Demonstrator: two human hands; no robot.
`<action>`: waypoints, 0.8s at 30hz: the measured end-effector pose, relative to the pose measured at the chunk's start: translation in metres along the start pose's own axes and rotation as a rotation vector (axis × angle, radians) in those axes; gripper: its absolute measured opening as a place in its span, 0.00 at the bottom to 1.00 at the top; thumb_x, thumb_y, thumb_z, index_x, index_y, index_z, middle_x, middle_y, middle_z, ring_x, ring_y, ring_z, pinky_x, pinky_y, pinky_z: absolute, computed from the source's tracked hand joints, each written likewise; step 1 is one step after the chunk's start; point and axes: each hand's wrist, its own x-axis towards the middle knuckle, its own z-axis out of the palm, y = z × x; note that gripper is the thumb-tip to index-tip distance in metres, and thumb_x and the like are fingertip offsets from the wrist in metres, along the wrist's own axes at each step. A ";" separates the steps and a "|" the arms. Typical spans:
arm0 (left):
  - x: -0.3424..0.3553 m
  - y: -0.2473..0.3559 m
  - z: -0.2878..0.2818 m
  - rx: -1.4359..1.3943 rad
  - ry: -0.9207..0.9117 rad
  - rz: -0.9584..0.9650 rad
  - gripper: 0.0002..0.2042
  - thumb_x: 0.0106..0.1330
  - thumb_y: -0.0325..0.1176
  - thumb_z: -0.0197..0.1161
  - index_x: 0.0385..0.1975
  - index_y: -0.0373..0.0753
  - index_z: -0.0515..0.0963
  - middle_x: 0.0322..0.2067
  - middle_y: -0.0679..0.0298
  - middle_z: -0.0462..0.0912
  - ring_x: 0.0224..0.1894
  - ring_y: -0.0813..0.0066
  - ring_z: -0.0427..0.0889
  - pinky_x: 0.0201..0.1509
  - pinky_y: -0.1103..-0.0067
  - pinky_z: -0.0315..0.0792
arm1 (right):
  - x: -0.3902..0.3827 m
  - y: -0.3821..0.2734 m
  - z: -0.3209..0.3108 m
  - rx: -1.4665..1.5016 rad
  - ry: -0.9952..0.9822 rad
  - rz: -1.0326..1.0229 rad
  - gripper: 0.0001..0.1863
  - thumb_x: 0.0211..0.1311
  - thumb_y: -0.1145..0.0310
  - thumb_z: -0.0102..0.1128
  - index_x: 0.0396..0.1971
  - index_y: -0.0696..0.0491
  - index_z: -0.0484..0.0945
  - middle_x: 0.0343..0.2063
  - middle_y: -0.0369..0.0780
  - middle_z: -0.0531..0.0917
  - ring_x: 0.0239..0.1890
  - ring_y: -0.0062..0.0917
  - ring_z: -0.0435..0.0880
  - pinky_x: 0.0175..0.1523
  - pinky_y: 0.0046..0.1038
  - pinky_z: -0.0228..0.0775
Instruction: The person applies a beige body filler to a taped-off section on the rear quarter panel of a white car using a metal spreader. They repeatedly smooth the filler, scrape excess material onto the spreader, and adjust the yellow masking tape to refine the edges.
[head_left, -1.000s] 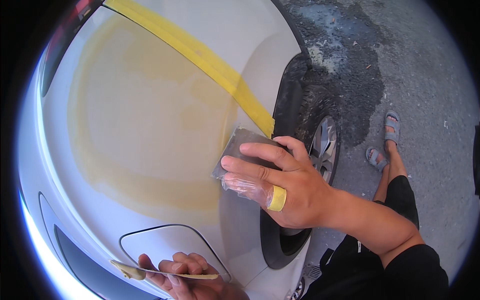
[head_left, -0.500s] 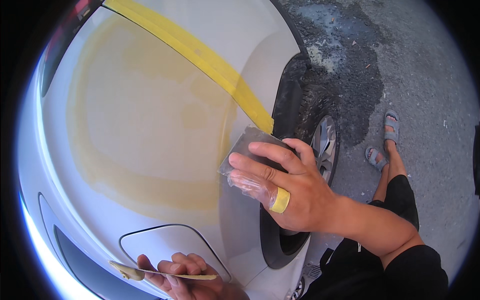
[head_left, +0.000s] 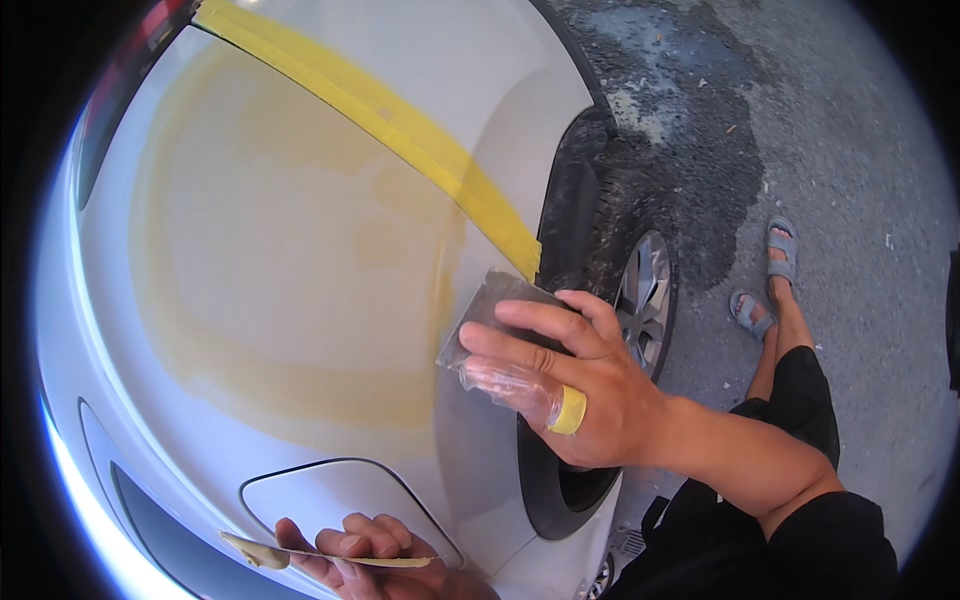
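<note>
My right hand (head_left: pixel 600 385) presses a thin grey flat scraper (head_left: pixel 500 298) against a white car's rear side panel, at the edge above the wheel arch. Its fingers lie spread over the blade. Clear plastic film (head_left: pixel 510 385) wraps one finger, held by a yellow tape band (head_left: pixel 567 410). At the lower left, my left hand (head_left: pixel 375 560) grips a thin flat plate (head_left: pixel 345 560), seen nearly edge-on, with a lump of beige putty (head_left: pixel 262 553) on its far left end. A smoothed patch of yellowish filler (head_left: pixel 290 230) covers much of the panel.
Yellow masking tape (head_left: pixel 370 120) runs diagonally along the panel seam to the wheel arch. A fuel flap (head_left: pixel 340 490) lies near my left hand. Beyond the black arch trim (head_left: pixel 565 180) are the wheel (head_left: pixel 645 300) and wet grey ground (head_left: pixel 690 140). My sandalled feet (head_left: pixel 780 250) stand at right.
The whole view has shifted slightly, so the car sits a little lower in it. Both hands keep their grips, and the scraper stays by the lower end of the tape.
</note>
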 end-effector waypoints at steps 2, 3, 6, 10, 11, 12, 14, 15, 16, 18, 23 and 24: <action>0.000 0.000 0.003 -0.002 0.009 -0.001 0.32 0.64 0.25 0.52 0.66 0.33 0.46 0.34 0.65 0.71 0.27 0.80 0.64 0.27 0.85 0.59 | 0.016 0.018 -0.001 -0.013 0.051 0.022 0.13 0.60 0.71 0.56 0.45 0.47 0.80 0.55 0.30 0.76 0.56 0.27 0.70 0.56 0.41 0.57; 0.000 0.000 0.003 -0.007 0.014 0.000 0.32 0.64 0.25 0.52 0.66 0.33 0.46 0.34 0.65 0.71 0.27 0.80 0.64 0.27 0.84 0.59 | 0.021 0.023 -0.003 0.000 0.057 0.018 0.13 0.60 0.72 0.55 0.46 0.48 0.80 0.55 0.30 0.76 0.56 0.27 0.70 0.56 0.40 0.57; 0.002 0.000 0.001 -0.023 -0.034 -0.002 0.31 0.64 0.25 0.51 0.66 0.33 0.46 0.35 0.64 0.71 0.28 0.80 0.65 0.27 0.84 0.59 | 0.022 0.026 0.002 0.042 0.029 -0.031 0.14 0.61 0.71 0.53 0.46 0.47 0.79 0.56 0.31 0.75 0.58 0.26 0.69 0.57 0.43 0.57; 0.001 0.000 0.003 -0.024 -0.025 -0.009 0.31 0.64 0.25 0.51 0.66 0.33 0.46 0.35 0.64 0.71 0.28 0.80 0.65 0.27 0.84 0.59 | -0.003 0.007 0.005 0.009 -0.106 -0.100 0.16 0.57 0.69 0.60 0.47 0.44 0.79 0.56 0.31 0.76 0.60 0.23 0.69 0.62 0.43 0.53; 0.001 0.000 0.004 -0.020 -0.027 -0.011 0.31 0.64 0.25 0.51 0.66 0.33 0.46 0.35 0.64 0.71 0.28 0.80 0.65 0.27 0.84 0.59 | -0.008 0.005 0.005 0.027 -0.125 -0.119 0.16 0.57 0.69 0.60 0.47 0.44 0.79 0.56 0.30 0.76 0.61 0.23 0.68 0.62 0.43 0.53; 0.001 0.000 0.005 -0.015 -0.030 -0.013 0.31 0.64 0.25 0.51 0.66 0.33 0.46 0.35 0.64 0.71 0.28 0.80 0.65 0.27 0.84 0.59 | -0.014 0.004 0.006 0.044 -0.143 -0.138 0.16 0.57 0.69 0.60 0.46 0.44 0.79 0.55 0.30 0.76 0.61 0.23 0.68 0.62 0.43 0.53; 0.001 -0.001 0.009 0.001 -0.012 -0.015 0.31 0.64 0.25 0.51 0.66 0.33 0.46 0.35 0.64 0.71 0.28 0.79 0.65 0.28 0.84 0.59 | -0.022 0.001 0.004 0.087 -0.167 -0.156 0.16 0.57 0.69 0.59 0.47 0.44 0.79 0.56 0.30 0.76 0.61 0.24 0.68 0.63 0.44 0.51; 0.001 -0.001 0.011 0.009 -0.003 -0.016 0.31 0.64 0.25 0.51 0.66 0.33 0.47 0.35 0.64 0.71 0.28 0.79 0.65 0.28 0.84 0.59 | -0.025 0.000 0.001 0.126 -0.163 -0.135 0.17 0.57 0.70 0.59 0.47 0.44 0.79 0.56 0.31 0.75 0.61 0.24 0.68 0.64 0.44 0.50; 0.001 0.000 0.009 -0.001 -0.030 -0.030 0.31 0.64 0.25 0.51 0.66 0.33 0.47 0.35 0.64 0.71 0.29 0.80 0.66 0.28 0.84 0.60 | -0.025 -0.003 -0.004 0.171 -0.163 -0.115 0.17 0.57 0.70 0.58 0.48 0.45 0.79 0.56 0.31 0.75 0.62 0.24 0.67 0.64 0.43 0.49; 0.000 0.001 0.002 -0.023 -0.084 -0.057 0.30 0.64 0.25 0.51 0.65 0.33 0.47 0.35 0.63 0.72 0.29 0.80 0.67 0.28 0.85 0.61 | -0.024 -0.010 -0.019 0.347 -0.191 -0.056 0.17 0.61 0.66 0.55 0.51 0.47 0.76 0.59 0.36 0.72 0.64 0.27 0.65 0.66 0.42 0.45; 0.006 0.019 0.027 0.121 0.268 -0.350 0.33 0.60 0.29 0.56 0.64 0.35 0.50 0.33 0.65 0.70 0.25 0.83 0.66 0.25 0.89 0.62 | -0.027 -0.052 -0.029 1.366 -0.238 -0.051 0.23 0.64 0.67 0.54 0.60 0.46 0.68 0.61 0.37 0.69 0.66 0.30 0.60 0.65 0.40 0.49; 0.000 0.008 0.019 0.100 0.161 -0.234 0.33 0.59 0.29 0.56 0.64 0.35 0.50 0.33 0.65 0.71 0.24 0.83 0.66 0.24 0.89 0.61 | -0.031 -0.054 -0.029 1.335 -0.314 0.020 0.24 0.62 0.69 0.56 0.59 0.46 0.69 0.60 0.36 0.70 0.65 0.27 0.61 0.65 0.39 0.50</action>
